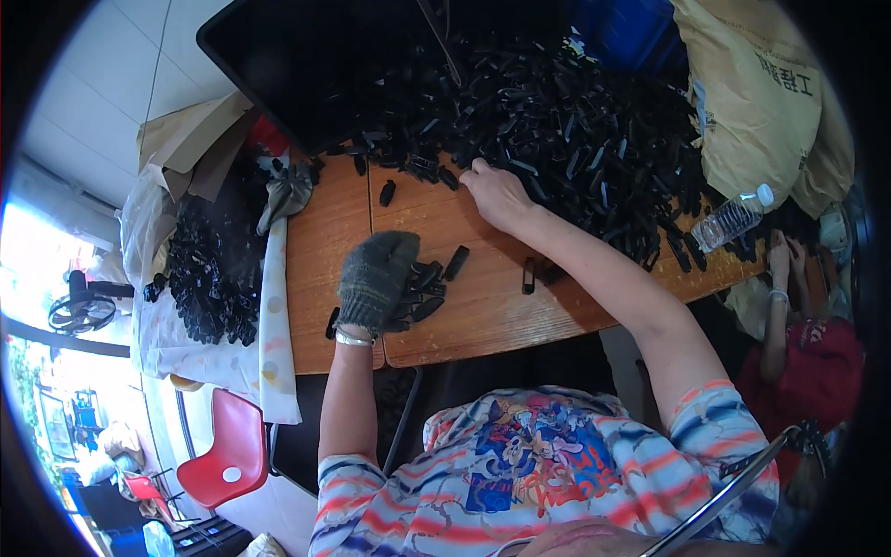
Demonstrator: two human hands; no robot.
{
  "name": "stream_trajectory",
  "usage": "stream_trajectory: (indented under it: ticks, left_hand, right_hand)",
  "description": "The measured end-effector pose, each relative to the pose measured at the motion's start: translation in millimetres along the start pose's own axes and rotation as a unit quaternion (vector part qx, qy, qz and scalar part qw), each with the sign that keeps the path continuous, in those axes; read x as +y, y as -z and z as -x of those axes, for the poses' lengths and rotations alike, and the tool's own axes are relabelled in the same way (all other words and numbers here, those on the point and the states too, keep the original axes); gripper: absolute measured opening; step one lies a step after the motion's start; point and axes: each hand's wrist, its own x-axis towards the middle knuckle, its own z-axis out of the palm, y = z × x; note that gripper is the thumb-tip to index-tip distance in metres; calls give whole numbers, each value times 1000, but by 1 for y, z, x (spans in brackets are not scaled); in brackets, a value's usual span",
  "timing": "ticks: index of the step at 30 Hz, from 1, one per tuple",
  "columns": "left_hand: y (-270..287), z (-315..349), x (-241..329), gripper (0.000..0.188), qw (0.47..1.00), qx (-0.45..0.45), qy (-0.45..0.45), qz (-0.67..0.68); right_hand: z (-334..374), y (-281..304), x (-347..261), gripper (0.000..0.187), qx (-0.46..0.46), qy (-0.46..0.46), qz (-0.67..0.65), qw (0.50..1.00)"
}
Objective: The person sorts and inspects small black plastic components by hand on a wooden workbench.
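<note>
My left hand point(376, 283), in a dark grey knitted glove, rests on the wooden table beside a small group of black plastic pieces point(429, 306). Its fingers curve toward them, but what lies under the palm is hidden. My bare right hand point(499, 197) reaches to the near edge of a large heap of black plastic pieces point(557, 121). Its fingers are bent and drawn together by a small oblong piece point(448, 178); whatever the fingertips hold is too small to make out. Another loose black piece point(387, 193) lies between the hands.
A large black tray point(278, 84) stands tilted at the far left. More black pieces point(213, 269) fill a plastic-lined place on the left, near a grey glove point(286, 193). A clear bottle point(733, 218) and brown paper sack point(756, 102) are right, near another person's hand point(780, 260).
</note>
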Motion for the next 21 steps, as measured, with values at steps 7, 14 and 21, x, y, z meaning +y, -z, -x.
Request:
stream_trajectory:
  ticks: [7,14,21]
  left_hand:
    - [-9,-79,-31,33,972,148,6,-180]
    - [-26,-113,-43,32,963,44,53,-260]
    - [-24,-84,-34,25,899,-78,-118,-415]
  right_hand:
    - [-21,-6,-4,19,-8,34,145,989]
    - [-27,2,4,14,-78,122,175,974]
    - [-7,15,-12,17,-69,18,-141,987]
